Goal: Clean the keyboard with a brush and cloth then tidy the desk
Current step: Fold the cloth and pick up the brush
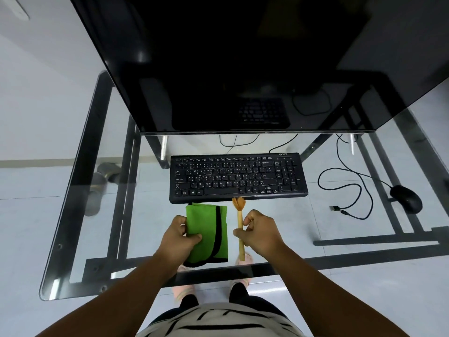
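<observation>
My left hand grips the folded green black-edged cloth on the glass desk, kept ready. My right hand pinches the thin wooden brush, its bristles toward the black keyboard, probably to sweep first.

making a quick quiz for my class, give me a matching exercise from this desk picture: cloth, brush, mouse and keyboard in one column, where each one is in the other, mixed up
Things:
1. cloth
2. brush
3. mouse
4. keyboard

Places:
A. far right on the glass desk, cable unplugged
B. in the left hand
C. in the middle, just in front of the monitor
D. in the right hand, bristles toward the keyboard

Pairs: 1-B, 2-D, 3-A, 4-C
</observation>
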{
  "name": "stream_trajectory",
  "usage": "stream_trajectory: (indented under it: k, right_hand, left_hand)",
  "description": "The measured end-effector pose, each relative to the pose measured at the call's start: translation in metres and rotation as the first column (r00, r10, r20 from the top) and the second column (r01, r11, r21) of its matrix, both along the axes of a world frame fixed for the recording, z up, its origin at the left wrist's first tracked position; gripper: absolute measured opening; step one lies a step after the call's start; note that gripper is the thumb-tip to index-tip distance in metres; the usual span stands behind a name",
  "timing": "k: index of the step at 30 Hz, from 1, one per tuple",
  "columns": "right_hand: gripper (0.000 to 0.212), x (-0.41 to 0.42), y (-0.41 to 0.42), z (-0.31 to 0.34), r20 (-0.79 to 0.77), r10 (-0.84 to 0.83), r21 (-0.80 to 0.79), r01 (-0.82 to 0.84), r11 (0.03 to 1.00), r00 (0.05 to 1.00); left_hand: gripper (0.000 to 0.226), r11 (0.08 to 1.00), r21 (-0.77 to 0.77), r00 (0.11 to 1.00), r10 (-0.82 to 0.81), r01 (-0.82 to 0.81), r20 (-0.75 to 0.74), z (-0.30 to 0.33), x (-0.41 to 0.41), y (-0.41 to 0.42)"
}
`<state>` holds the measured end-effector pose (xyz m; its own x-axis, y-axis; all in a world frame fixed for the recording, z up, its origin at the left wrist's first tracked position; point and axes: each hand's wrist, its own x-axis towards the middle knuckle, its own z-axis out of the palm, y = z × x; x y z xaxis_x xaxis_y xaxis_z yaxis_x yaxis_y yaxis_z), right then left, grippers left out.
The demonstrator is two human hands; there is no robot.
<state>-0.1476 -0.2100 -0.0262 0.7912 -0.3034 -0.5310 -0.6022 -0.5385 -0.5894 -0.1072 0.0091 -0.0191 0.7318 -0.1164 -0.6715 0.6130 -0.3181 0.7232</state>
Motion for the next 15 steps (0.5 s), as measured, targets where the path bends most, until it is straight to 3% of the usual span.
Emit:
stream_trajectory:
  k: [4,7,10,15]
  right_hand:
    - [0.035,0.002,0.001,-0.003,0.008,0.012,0.020,-0.012,1.000,1.000]
    - [0.038,0.002,-0.001,-0.002,-0.009,0.018,0.033,-0.018,0.999,1.000]
    - [0.041,0.004,-0.003,0.003,-0.008,0.031,-0.019,-0.031,0.999,0.999]
    - [0.033,0.025,-0.026,0.021,0.152,-0.064,-0.144,0.086,0.986,0.986]
  left_hand:
    - [0.027,0.951,0.307,0.979,-0.102,0.044,0.177,0.007,-0.003,-0.008]
    - [0.032,0.890,0.447,0.951,-0.208,0.086,0.231,0.008,-0.002,-0.014]
    - [0.044,0.847,0.520,0.948,-0.245,0.107,0.204,0.009,0.000,-0.012]
    - [0.065,0.847,0.530,0.961,-0.175,0.035,0.216,0.014,0.011,-0.006]
